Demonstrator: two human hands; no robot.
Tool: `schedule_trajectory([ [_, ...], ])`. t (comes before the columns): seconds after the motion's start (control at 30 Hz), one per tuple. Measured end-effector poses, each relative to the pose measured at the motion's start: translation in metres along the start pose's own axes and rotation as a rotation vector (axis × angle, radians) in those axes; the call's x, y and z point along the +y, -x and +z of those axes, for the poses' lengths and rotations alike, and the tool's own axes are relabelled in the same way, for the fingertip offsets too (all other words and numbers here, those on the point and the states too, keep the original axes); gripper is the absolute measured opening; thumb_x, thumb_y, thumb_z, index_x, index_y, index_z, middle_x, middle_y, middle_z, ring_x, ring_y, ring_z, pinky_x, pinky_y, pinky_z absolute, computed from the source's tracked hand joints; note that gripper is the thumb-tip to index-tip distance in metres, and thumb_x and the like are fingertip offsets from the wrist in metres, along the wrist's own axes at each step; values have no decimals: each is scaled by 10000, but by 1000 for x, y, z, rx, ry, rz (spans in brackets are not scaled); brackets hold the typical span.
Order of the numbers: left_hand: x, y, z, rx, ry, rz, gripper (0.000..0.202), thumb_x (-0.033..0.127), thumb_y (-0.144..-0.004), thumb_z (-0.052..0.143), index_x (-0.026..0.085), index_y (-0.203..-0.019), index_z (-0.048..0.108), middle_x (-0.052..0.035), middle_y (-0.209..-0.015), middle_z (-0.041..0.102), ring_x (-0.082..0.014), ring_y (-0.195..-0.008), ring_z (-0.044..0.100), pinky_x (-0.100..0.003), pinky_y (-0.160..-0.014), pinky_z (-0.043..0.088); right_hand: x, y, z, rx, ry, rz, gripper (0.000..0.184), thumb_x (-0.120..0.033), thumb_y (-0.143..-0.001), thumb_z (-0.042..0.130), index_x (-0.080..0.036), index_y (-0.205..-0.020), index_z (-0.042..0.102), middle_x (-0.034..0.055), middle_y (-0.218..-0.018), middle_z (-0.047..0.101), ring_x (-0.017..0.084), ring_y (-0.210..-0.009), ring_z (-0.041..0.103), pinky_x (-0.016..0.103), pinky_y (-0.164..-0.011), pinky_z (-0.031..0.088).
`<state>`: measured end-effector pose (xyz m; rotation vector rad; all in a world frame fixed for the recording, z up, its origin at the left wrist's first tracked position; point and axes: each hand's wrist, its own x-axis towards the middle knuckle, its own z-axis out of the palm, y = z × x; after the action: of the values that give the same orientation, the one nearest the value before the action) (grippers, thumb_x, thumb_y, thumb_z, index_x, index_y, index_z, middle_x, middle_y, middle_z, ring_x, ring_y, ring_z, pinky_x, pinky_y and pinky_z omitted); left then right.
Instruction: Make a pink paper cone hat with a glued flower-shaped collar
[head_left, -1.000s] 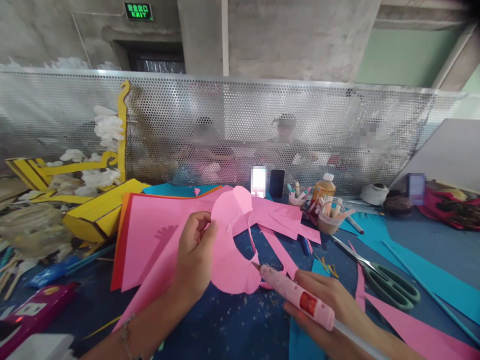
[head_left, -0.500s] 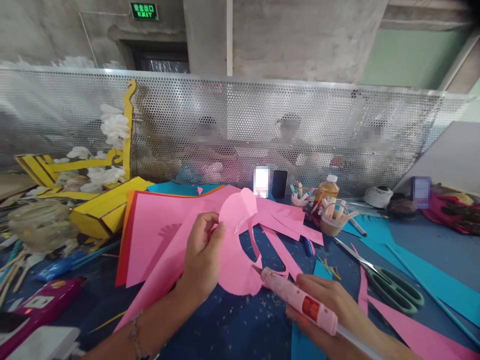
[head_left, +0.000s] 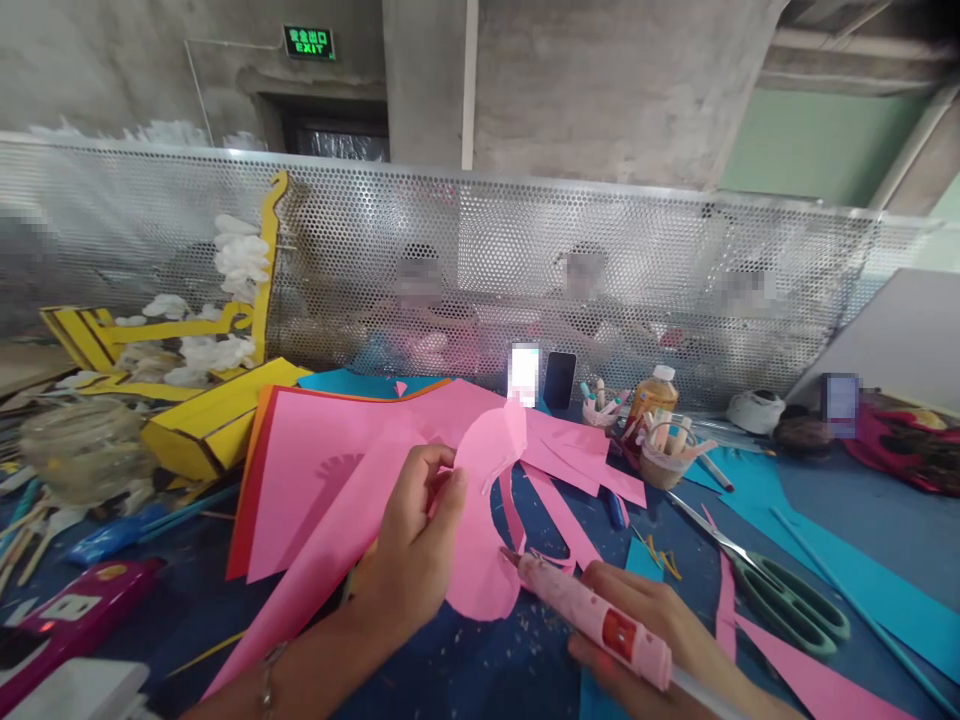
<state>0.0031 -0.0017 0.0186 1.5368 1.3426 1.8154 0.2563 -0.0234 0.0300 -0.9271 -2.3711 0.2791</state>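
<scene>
If the right hand (head_left: 622, 640) gripping the hot glue gun (head_left: 592, 620) slips, its 10 o'clock tip could smear the pink paper cutout (head_left: 484, 530) pinched by the left hand (head_left: 416, 535).

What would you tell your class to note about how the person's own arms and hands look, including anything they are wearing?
The left forearm and right forearm are bare, with no sleeve in view. The left hand and right hand wear no gloves. A thin metal bracelet is the only thing worn that shows.
</scene>
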Motion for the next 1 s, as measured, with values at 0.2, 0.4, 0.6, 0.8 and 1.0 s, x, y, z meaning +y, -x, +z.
schedule_trajectory([
  [0.2,9,2,4,-5,31,35,134,367,-1020,536,236,-1016,562,11,-854,575,-147,-735,528,-263,-658,421,-1,2,-1,21,39,-21,168,-372,-1011,568,-264,-980,693,31,-812,708,195,-744,713,273,-703,594],
  [0.4,11,2,4,-24,27,59,109,333,-1023,528,229,-1012,560,12,-854,574,-140,-738,534,-256,-655,422,-3,2,1,24,60,-45,167,-297,-1015,553,-229,-881,627,35,-785,687,190,-725,694,273,-681,562],
  [0.6,13,4,2,-30,23,72,107,328,-1024,528,224,-1015,554,12,-856,571,-137,-732,540,-257,-653,426,-5,-4,-5,-93,60,-83,229,-265,-1016,544,-216,-793,559,21,-728,647,160,-626,632,270,-586,498],
  [0.8,13,7,5,-47,16,84,111,328,-1025,526,222,-1018,558,12,-857,578,-138,-736,544,-257,-665,442,-7,-4,-6,-88,85,-83,264,-256,-1010,552,-226,-755,492,-7,-703,608,137,-574,582,270,-565,462],
  [1.0,14,11,5,-83,22,118,104,310,-1029,524,219,-1052,569,3,-874,605,-136,-747,564,-258,-687,463,-5,-4,-4,-63,44,-60,171,-286,-1016,554,-226,-864,601,12,-744,646,163,-641,642,273,-619,514],
])
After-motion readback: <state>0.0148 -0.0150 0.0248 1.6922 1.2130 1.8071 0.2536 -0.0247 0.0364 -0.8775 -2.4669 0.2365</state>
